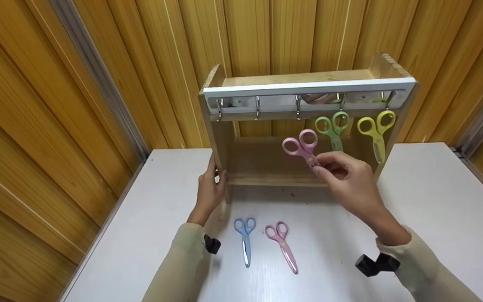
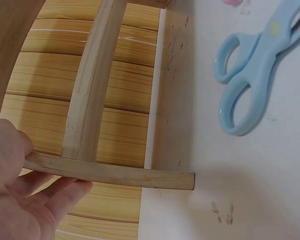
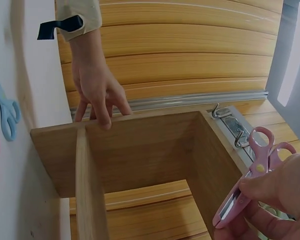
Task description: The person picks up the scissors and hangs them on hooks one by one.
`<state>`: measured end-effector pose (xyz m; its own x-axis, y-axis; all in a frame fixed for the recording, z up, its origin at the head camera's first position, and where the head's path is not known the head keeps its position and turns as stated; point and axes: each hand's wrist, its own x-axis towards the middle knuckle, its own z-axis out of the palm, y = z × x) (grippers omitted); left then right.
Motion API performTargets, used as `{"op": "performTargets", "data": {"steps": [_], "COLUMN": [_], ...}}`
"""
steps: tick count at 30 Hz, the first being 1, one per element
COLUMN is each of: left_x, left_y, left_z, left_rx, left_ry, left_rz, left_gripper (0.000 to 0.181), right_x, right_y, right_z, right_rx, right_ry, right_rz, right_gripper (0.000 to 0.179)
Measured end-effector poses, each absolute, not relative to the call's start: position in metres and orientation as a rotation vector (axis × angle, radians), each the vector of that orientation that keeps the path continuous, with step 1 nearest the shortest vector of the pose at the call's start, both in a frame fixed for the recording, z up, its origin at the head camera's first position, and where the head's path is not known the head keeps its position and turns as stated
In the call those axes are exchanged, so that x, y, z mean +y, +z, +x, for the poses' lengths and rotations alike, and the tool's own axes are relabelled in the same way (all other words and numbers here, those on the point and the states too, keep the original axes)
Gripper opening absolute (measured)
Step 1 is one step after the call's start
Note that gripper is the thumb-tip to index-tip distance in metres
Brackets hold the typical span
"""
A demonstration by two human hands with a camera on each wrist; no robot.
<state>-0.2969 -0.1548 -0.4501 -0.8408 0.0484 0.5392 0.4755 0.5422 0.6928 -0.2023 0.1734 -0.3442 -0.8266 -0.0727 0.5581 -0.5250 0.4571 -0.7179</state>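
Note:
My left hand (image 1: 210,193) grips the left side panel of a wooden shelf rack (image 1: 273,182), with fingers around the panel's edge in the left wrist view. In my right hand (image 1: 354,186), a pair of pink scissors (image 1: 310,159) is pinched by the blade end, finger rings upward. These scissors are held in front of the rack, below the metal hook strip (image 1: 268,102). Green scissors (image 1: 333,135) hang from a hook behind my right hand, which hides their lower end. Yellow scissors (image 1: 377,136) hang by one ring from the rightmost hook.
Blue scissors (image 1: 246,243) and another pink pair (image 1: 284,245) lie on the white table (image 1: 120,251) in front of the rack, rings toward it. Three hooks at the left of the strip hold nothing. A wood-panelled wall (image 1: 174,75) stands close behind.

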Motion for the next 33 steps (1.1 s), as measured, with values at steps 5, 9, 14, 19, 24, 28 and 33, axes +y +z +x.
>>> {"op": "performTargets", "data": {"steps": [5, 9, 14, 19, 24, 28, 33], "left_x": [-0.154, -0.154, -0.154, -0.155, -0.154, -0.153, -0.154], "left_y": [-0.449, -0.449, -0.449, -0.450, -0.451, -0.450, -0.450], "left_z": [-0.297, -0.297, -0.298, -0.299, -0.297, -0.296, -0.296], "left_rx": [-2.312, -2.312, -2.317, -2.315, -2.323, -2.333, -2.335], "left_ry": [-1.249, -1.254, -1.263, -1.256, -1.210, -1.194, -1.208], "left_rz": [-0.429, -0.434, -0.427, -0.422, -0.413, -0.414, -0.410], "left_gripper": [0.068, 0.068, 0.068, 0.068, 0.067, 0.066, 0.066], "right_x": [0.163, 0.155, 0.149, 0.143, 0.137, 0.136, 0.135], "right_y": [-0.339, -0.336, -0.336, -0.340, -0.348, -0.354, -0.358], "right_z": [-0.209, -0.214, -0.223, -0.231, -0.238, -0.243, -0.247], "right_rx": [-2.215, -2.188, -2.170, -2.161, -2.140, -2.124, -2.122], "right_ry": [1.425, 1.486, 1.513, 1.539, 1.560, 1.569, 1.583], "right_rz": [0.502, 0.502, 0.480, 0.446, 0.431, 0.429, 0.426], "right_gripper": [0.014, 0.016, 0.016, 0.017, 0.016, 0.015, 0.015]}}
